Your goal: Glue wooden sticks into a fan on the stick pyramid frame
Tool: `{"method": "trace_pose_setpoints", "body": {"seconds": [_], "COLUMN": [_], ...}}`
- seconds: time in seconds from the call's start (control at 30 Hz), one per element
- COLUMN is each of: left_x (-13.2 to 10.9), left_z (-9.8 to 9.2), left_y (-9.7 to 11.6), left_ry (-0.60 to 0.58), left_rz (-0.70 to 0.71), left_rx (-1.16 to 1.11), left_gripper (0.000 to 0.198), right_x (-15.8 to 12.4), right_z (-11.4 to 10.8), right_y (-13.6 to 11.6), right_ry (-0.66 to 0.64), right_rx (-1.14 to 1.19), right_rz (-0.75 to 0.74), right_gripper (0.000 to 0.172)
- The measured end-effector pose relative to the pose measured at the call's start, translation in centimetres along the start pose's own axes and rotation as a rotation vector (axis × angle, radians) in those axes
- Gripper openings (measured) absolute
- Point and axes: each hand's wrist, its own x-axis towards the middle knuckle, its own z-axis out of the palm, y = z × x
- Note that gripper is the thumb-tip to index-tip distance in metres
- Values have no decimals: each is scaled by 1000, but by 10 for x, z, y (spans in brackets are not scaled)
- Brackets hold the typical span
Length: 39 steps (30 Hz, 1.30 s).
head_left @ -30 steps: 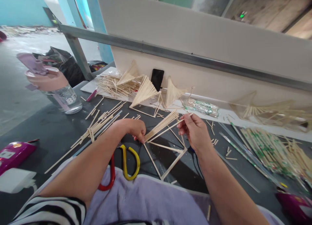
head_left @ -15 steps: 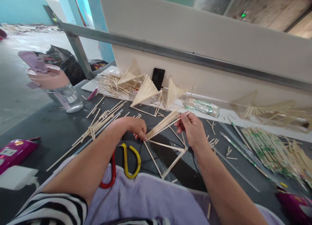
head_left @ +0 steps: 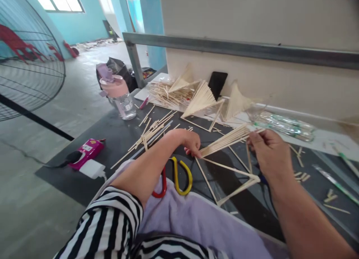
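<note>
A frame of thin wooden sticks (head_left: 237, 196) rests on the dark table in front of me, with a fan of sticks (head_left: 224, 141) rising along its far side. My left hand (head_left: 191, 143) pinches the narrow left corner where the fan's sticks meet. Over at the fan's wide end, my right hand (head_left: 267, 148) closes thumb and fingers on the end of a stick. Scissors with one red and one yellow handle loop (head_left: 190, 178) lie below my left hand, their blades hidden. Loose sticks (head_left: 151, 133) are spread left of my left forearm.
Behind stand finished-looking stick fans (head_left: 200, 98), a black phone (head_left: 217, 83) and plastic-wrapped sticks (head_left: 286, 126). A water bottle (head_left: 119, 96) is at the back left. A magenta power socket (head_left: 89, 151) sits on the table's left edge, near a fan guard (head_left: 30, 64).
My view has swung left, so the floor fan now shows and the scene sits further right. Both hands keep their hold on the stick frame.
</note>
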Motion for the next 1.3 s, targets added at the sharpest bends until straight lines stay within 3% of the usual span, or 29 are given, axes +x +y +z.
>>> {"method": "trace_pose_setpoints", "body": {"seconds": [0.23, 0.53, 1.0, 1.3], "left_x": [0, 2, 6, 4], "left_z": [-1, -1, -1, -1], "left_y": [-3, -6, -14, -10], "left_ry": [11, 22, 16, 21], "left_rz": [-42, -72, -31, -70], "left_rx": [24, -32, -8, 9], "left_gripper": [33, 29, 33, 32], "right_x": [6, 7, 8, 9], "right_z": [2, 7, 8, 8], "right_y": [-3, 2, 1, 5], "right_ry": [-21, -69, -75, -90], "right_rx": [66, 276, 395, 464], "right_rz": [-82, -44, 90, 96], "right_gripper": [23, 19, 30, 22]}}
